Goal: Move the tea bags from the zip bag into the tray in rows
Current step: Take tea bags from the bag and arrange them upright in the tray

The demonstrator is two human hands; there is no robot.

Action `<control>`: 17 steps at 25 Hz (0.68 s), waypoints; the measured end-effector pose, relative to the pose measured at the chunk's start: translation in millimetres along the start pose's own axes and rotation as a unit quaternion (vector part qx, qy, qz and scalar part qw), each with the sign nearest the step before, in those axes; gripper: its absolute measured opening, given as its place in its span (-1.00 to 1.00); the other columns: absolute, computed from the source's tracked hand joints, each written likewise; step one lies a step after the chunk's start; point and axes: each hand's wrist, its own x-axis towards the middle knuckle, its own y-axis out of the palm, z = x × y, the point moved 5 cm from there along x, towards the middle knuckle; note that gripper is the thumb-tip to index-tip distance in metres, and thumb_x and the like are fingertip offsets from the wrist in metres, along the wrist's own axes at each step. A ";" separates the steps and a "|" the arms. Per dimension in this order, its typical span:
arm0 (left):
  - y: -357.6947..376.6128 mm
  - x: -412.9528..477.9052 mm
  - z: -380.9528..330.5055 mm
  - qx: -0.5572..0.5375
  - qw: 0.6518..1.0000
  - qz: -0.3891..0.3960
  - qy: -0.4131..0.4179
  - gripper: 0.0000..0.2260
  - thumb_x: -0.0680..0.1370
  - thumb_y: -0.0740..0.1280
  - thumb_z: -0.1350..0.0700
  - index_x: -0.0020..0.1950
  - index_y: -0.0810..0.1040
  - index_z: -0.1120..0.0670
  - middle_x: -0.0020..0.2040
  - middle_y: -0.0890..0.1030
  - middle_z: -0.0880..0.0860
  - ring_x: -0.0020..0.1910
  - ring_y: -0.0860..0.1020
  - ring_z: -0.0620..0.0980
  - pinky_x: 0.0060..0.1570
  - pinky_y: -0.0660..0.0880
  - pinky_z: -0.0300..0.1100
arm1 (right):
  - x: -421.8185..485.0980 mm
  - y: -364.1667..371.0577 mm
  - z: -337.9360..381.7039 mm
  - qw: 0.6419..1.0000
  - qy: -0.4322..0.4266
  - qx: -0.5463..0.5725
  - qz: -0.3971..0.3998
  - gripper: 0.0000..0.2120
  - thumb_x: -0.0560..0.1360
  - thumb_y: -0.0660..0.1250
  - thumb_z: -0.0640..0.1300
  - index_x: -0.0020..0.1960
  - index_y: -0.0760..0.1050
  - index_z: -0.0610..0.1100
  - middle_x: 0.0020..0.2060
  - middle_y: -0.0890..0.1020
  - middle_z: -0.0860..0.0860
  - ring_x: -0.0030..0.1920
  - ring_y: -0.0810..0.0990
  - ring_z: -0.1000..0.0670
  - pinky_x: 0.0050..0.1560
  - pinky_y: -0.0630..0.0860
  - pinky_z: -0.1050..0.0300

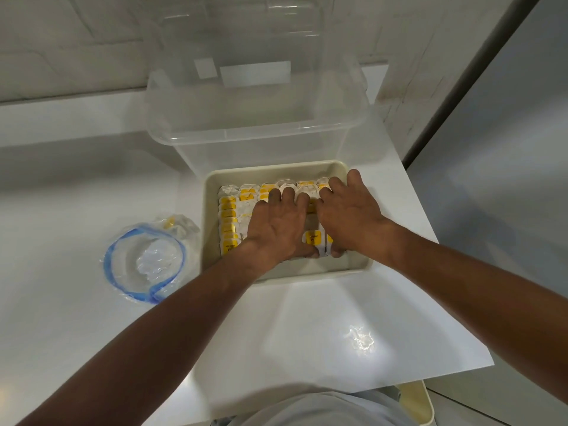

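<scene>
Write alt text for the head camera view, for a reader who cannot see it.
A person's left hand and right hand press on rows of yellow-tagged tea bags in a cream tray on a white counter. A crumpled zip bag with a blue seal lies left of the tray, and a clear plastic storage box stands behind it.

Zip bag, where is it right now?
In the head view, the zip bag lies on the white counter, on the left side, right next to the left wall of the tray that holds the tea bags.
</scene>
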 end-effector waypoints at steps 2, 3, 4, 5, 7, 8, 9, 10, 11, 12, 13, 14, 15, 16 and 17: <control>0.1 1.9 0.5 -0.001 1.000 0.003 -0.003 -0.14 0.23 0.39 -0.51 0.29 0.34 0.05 0.19 0.44 0.07 0.16 0.44 0.10 -0.09 0.41 -0.03 | 0.2 0.5 -0.5 1.000 0.001 -0.010 -0.002 -0.21 0.20 0.44 0.44 0.25 0.47 -0.02 0.13 0.53 0.03 0.22 0.40 -0.08 0.26 0.20 -0.15; 0.1 2.5 1.5 -0.002 1.000 0.007 -0.004 -0.14 0.23 0.38 -0.52 0.29 0.34 0.05 0.19 0.44 0.07 0.16 0.44 0.10 -0.09 0.41 -0.03 | 0.4 0.5 -0.6 1.000 0.002 -0.012 -0.003 -0.21 0.20 0.43 0.44 0.25 0.47 -0.03 0.13 0.52 0.02 0.21 0.40 -0.09 0.25 0.21 -0.15; 0.3 2.5 2.9 -0.006 1.000 0.011 -0.006 -0.13 0.22 0.37 -0.53 0.29 0.34 0.05 0.19 0.45 0.07 0.16 0.44 0.10 -0.10 0.41 -0.03 | 0.3 0.1 -0.6 1.000 0.003 -0.012 -0.005 -0.21 0.21 0.44 0.44 0.25 0.47 -0.04 0.13 0.52 0.01 0.21 0.40 -0.09 0.24 0.22 -0.15; 0.0 2.1 4.6 -0.012 1.000 0.014 -0.010 -0.12 0.22 0.36 -0.54 0.28 0.34 0.05 0.19 0.45 0.07 0.15 0.44 0.10 -0.11 0.40 -0.03 | 0.0 -0.2 -0.9 1.000 0.006 -0.015 -0.007 -0.21 0.21 0.44 0.43 0.25 0.46 -0.05 0.14 0.51 0.00 0.21 0.40 -0.09 0.24 0.22 -0.15; -0.7 0.5 7.0 -0.014 1.000 0.013 -0.011 -0.11 0.21 0.34 -0.56 0.27 0.34 0.05 0.18 0.45 0.07 0.14 0.45 0.10 -0.12 0.40 -0.03 | -0.2 -0.1 -1.4 1.000 0.010 -0.019 -0.009 -0.18 0.20 0.44 0.43 0.27 0.44 -0.06 0.17 0.49 -0.01 0.22 0.38 -0.10 0.23 0.23 -0.15; -0.9 -0.5 7.2 -0.006 1.000 0.010 -0.008 -0.12 0.21 0.34 -0.56 0.28 0.33 0.05 0.18 0.45 0.07 0.14 0.45 0.10 -0.11 0.41 -0.03 | -0.4 0.3 -1.1 1.000 0.012 -0.024 -0.008 -0.16 0.19 0.45 0.43 0.28 0.43 -0.06 0.18 0.47 -0.02 0.22 0.38 -0.10 0.23 0.23 -0.15; -0.9 -1.4 6.5 0.004 1.000 0.008 -0.004 -0.12 0.23 0.34 -0.55 0.29 0.32 0.05 0.19 0.45 0.08 0.15 0.45 0.10 -0.10 0.42 -0.03 | -0.7 1.0 -1.0 1.000 0.013 -0.028 -0.006 -0.15 0.18 0.45 0.44 0.29 0.42 -0.06 0.18 0.46 -0.02 0.23 0.37 -0.10 0.24 0.23 -0.15; -1.0 -1.7 5.8 0.012 1.000 0.005 -0.002 -0.13 0.24 0.34 -0.54 0.30 0.32 0.05 0.19 0.44 0.08 0.16 0.45 0.10 -0.09 0.41 -0.03 | -0.8 1.8 -0.8 0.999 0.013 -0.031 -0.004 -0.14 0.17 0.46 0.44 0.29 0.42 -0.06 0.19 0.46 -0.02 0.23 0.37 -0.10 0.24 0.23 -0.15; -1.7 -1.6 5.4 0.016 1.000 0.004 -0.002 -0.13 0.25 0.34 -0.54 0.30 0.31 0.05 0.20 0.44 0.08 0.16 0.44 0.10 -0.09 0.40 -0.03 | -0.5 2.3 -0.4 0.999 0.014 -0.033 -0.002 -0.14 0.18 0.45 0.44 0.29 0.42 -0.05 0.19 0.46 -0.02 0.23 0.37 -0.10 0.24 0.23 -0.15; -2.1 -1.1 5.6 0.017 1.000 0.006 -0.004 -0.13 0.25 0.35 -0.53 0.30 0.31 0.05 0.19 0.44 0.08 0.16 0.44 0.10 -0.09 0.39 -0.04 | 0.1 2.5 0.1 0.999 0.014 -0.034 -0.001 -0.15 0.18 0.45 0.44 0.29 0.42 -0.05 0.18 0.46 -0.02 0.23 0.37 -0.10 0.24 0.23 -0.15; -2.5 -0.3 6.1 0.016 1.000 0.008 -0.007 -0.13 0.25 0.35 -0.53 0.30 0.31 0.05 0.19 0.44 0.08 0.16 0.44 0.10 -0.10 0.39 -0.04 | 0.7 2.3 0.3 0.999 0.015 -0.035 0.000 -0.15 0.17 0.45 0.44 0.28 0.43 -0.05 0.17 0.46 -0.02 0.22 0.37 -0.10 0.23 0.23 -0.14; -3.1 0.6 6.5 0.017 1.000 0.011 -0.009 -0.13 0.25 0.35 -0.53 0.31 0.32 0.06 0.19 0.44 0.08 0.16 0.44 0.10 -0.09 0.40 -0.04 | 1.4 2.1 0.1 0.999 0.017 -0.036 0.001 -0.16 0.17 0.45 0.45 0.27 0.43 -0.05 0.16 0.46 -0.01 0.21 0.37 -0.10 0.22 0.23 -0.14; -3.6 1.5 6.8 0.018 1.000 0.014 -0.010 -0.12 0.25 0.35 -0.54 0.31 0.32 0.06 0.20 0.44 0.08 0.16 0.45 0.10 -0.08 0.41 -0.03 | 2.1 2.1 -0.2 0.999 0.018 -0.036 0.001 -0.16 0.17 0.44 0.45 0.27 0.44 -0.05 0.16 0.47 -0.01 0.21 0.37 -0.09 0.22 0.23 -0.14; -4.5 1.8 7.2 0.018 1.000 0.018 -0.011 -0.10 0.24 0.35 -0.54 0.32 0.32 0.07 0.20 0.45 0.08 0.17 0.45 0.11 -0.06 0.43 -0.03 | 2.4 1.9 -0.4 0.999 0.019 -0.036 0.001 -0.16 0.17 0.44 0.45 0.27 0.44 -0.05 0.16 0.47 -0.01 0.20 0.37 -0.09 0.21 0.23 -0.14; -5.7 1.4 7.8 0.013 1.000 0.025 -0.013 -0.09 0.23 0.34 -0.55 0.32 0.32 0.07 0.21 0.45 0.08 0.17 0.45 0.11 -0.04 0.44 -0.02 | 2.3 1.6 -0.5 0.999 0.019 -0.034 -0.001 -0.16 0.18 0.44 0.45 0.27 0.44 -0.05 0.16 0.47 -0.01 0.21 0.37 -0.09 0.21 0.23 -0.14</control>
